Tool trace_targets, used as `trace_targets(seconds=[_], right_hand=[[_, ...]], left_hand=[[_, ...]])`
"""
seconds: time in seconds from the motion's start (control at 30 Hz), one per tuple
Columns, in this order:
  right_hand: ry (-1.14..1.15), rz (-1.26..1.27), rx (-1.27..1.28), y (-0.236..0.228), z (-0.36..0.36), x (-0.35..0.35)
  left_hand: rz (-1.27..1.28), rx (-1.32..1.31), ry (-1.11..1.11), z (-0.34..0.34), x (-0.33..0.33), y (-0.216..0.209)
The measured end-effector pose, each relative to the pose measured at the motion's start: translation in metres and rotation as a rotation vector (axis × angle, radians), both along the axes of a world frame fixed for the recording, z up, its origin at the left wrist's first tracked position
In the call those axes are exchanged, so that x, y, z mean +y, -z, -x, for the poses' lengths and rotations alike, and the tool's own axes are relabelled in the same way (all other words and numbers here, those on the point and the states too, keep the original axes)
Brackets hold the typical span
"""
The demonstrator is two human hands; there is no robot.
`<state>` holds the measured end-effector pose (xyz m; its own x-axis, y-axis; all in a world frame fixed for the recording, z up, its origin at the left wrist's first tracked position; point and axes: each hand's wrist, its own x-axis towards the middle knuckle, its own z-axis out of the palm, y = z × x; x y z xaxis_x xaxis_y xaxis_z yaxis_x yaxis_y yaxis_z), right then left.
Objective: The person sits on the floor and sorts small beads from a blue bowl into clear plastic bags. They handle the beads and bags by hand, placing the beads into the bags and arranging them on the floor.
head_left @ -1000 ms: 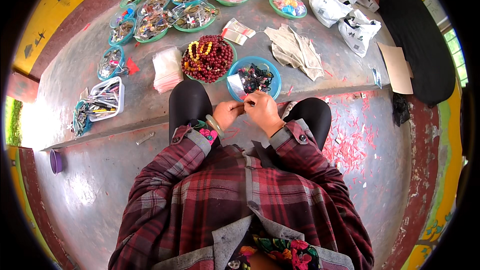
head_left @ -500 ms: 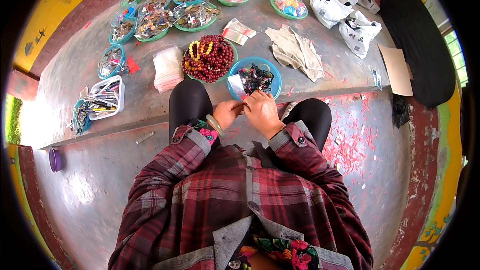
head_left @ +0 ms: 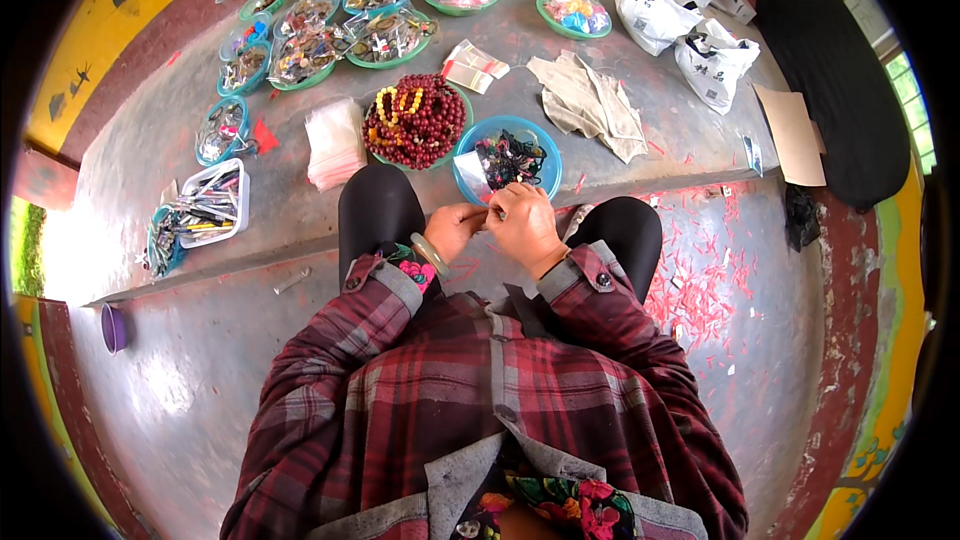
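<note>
My left hand (head_left: pixel 455 231), with a pale bangle (head_left: pixel 430 253) at its wrist, is closed in a pinch between my knees. Close beside it, my right hand (head_left: pixel 524 224) is also closed, fingertips almost meeting the left ones. Whatever they hold is too small and hidden to name. Just beyond them stands a blue bowl (head_left: pixel 547 145) of dark tangled corded pieces (head_left: pixel 510 157), with a small clear packet (head_left: pixel 471 176) at its left side. Left of this bowl is a green basin heaped with dark red beads (head_left: pixel 430 120), topped by a yellow bead string (head_left: pixel 400 105).
A stack of clear bags (head_left: pixel 335 143) lies left of the beads. A white basket of pens (head_left: pixel 243 202) stands near the ledge edge. Several trinket bowls (head_left: pixel 385 60) fill the back left. A beige cloth (head_left: pixel 588 103) and white plastic bags (head_left: pixel 715 70) lie right. Red scraps (head_left: pixel 700 290) litter the floor.
My hands stay in nearly the same place, still pinched together. The whole view has shifted very slightly; nothing else has visibly moved.
</note>
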<state>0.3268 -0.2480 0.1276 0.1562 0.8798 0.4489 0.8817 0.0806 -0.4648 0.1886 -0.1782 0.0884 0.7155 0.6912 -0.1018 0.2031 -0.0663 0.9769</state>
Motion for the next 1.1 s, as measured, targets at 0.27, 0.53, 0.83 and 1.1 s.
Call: trace_targets(seconds=[0.27,0.53,0.83,1.1], right_hand=[[0.088,0.037,0.408,0.01,-0.01,0.006],[0.192,0.03,1.11,-0.034,-0.051,-0.009],[0.453,-0.649,1.077,-0.075,-0.135,-0.097],[0.929,-0.378,0.622,0.026,-0.21,-0.23]], left_hand=[[0.288,-0.233,-0.021,0.001,0.001,0.005],[0.663,-0.391,-0.139,0.001,0.005,-0.004],[0.628,-0.442,-0.128,0.002,0.006,0.004],[0.637,-0.426,-0.11,0.0,0.006,0.003]])
